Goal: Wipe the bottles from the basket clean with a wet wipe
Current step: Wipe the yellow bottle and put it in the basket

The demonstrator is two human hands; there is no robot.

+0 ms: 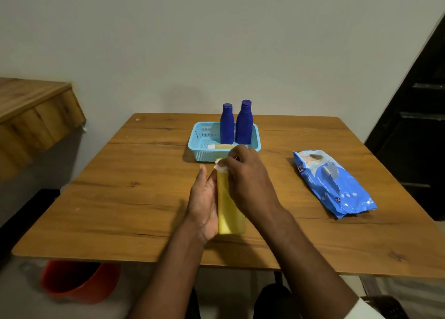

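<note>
Wiping is under way in the head view: the yellow bottle (230, 212) lies lengthwise on the wooden table (125, 198), cap end pointing away. The left hand (204, 205) steadies it, straight fingers pressed flat along its left side. The right hand (243, 174) curls over the far end, pinching a white wet wipe (220, 168) against the top.

Just beyond the right hand sits the light blue basket (204, 150), holding two upright dark blue bottles (227, 125) (244, 123) and a small tube (220, 146) lying at its front. The blue wipes pack (334, 186) lies well to the right of that hand.

The bottle looks like smooth, rigid plastic, probably light and slippery once damp; bracing its flat sides mid-body seems the safest hold.
</note>
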